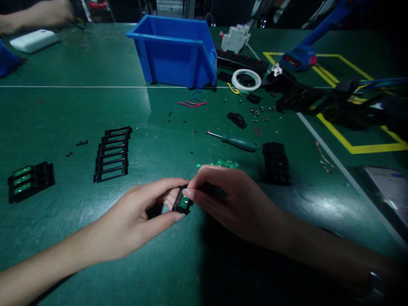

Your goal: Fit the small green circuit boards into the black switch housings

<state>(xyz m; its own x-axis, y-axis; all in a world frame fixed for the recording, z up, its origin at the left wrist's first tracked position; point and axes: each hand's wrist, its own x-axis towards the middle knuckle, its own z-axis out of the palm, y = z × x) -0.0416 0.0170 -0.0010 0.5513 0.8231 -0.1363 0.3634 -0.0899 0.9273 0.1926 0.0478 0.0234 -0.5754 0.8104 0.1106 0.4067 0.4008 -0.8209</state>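
Note:
My left hand [140,216] and my right hand [232,199] meet low in the middle of the view, over a green table [79,106]. Between their fingertips sits a small black frame with a green insert [182,202]. The left hand grips it with thumb and fingers; the right hand pinches it from the right. Just behind the right hand lies a small heap of green inserts [223,163]. A stack of black parts [276,163] stands to the right of it.
A row of empty black frames [112,154] lies left of centre, finished pieces with green inserts [30,180] at far left. A green-handled screwdriver [236,141], a blue bin [175,51], a tape roll [246,80] and loose wires [193,103] lie farther back. Another person's arm [35,17] rests at top left.

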